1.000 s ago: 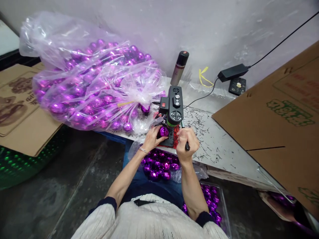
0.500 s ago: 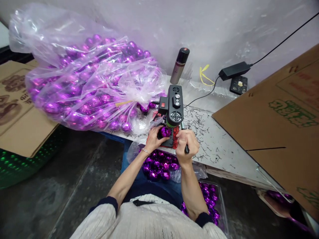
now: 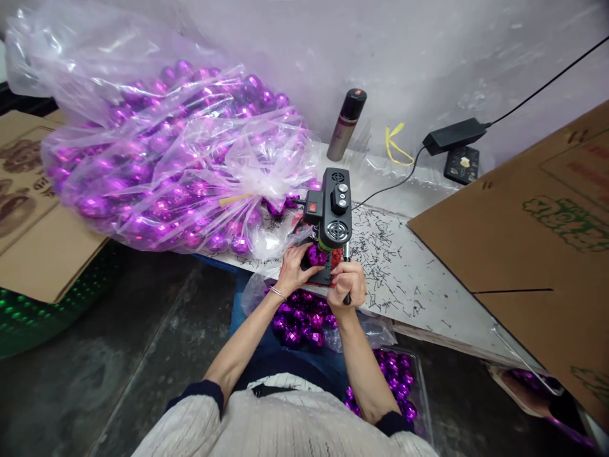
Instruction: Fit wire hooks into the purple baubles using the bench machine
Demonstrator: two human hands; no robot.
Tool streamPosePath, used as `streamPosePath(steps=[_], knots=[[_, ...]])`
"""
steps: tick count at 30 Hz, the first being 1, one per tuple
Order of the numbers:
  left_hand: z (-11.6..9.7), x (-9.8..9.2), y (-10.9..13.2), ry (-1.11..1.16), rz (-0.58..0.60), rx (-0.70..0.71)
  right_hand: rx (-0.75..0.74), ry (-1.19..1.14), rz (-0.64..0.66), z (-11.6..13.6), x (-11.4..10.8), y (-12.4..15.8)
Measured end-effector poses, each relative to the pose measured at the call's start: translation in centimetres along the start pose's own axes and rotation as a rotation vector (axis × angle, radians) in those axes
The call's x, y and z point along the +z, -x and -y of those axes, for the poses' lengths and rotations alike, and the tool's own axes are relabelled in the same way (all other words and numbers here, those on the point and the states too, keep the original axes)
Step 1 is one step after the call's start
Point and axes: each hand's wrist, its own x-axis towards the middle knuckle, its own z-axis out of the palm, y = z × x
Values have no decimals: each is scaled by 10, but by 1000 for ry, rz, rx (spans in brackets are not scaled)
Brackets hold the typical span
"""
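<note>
A small black bench machine (image 3: 333, 211) with a red switch stands at the near edge of a white table (image 3: 419, 279). Under its head sits a purple faceted ball (image 3: 315, 255) on a red and black base. My left hand (image 3: 294, 268) is closed around that ball from the left. My right hand (image 3: 347, 284) is wrapped round the machine's black lever handle, just right of the ball. On my lap lies a clear bag of several purple balls (image 3: 301, 317).
A big clear plastic sack of purple balls (image 3: 162, 158) fills the table's left. A spray can (image 3: 346, 124), a power adapter (image 3: 454, 136) and a yellow tie (image 3: 394, 145) are at the back. Brown cardboard (image 3: 533, 241) leans on the right. Small dark clippings litter the table.
My right hand has moved left and slightly down with the lever, closer to the ball. My left hand stays on the ball. The view has shifted slightly.
</note>
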Motion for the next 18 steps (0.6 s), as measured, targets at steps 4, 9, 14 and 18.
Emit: streamPosePath(steps=[4,9,14,18], knots=[[0,-1,0,10,3,8,-9,-36,-45,-3,5,3],[0,-1,-2,10,10,-9,-43,-13,-59,-7,10,11],[1,0,-4,25,2,1,-9,1,-63,2,8,-1],[1,-1,-5,35,-6,-9,105,-27,-67,25,2,-36]])
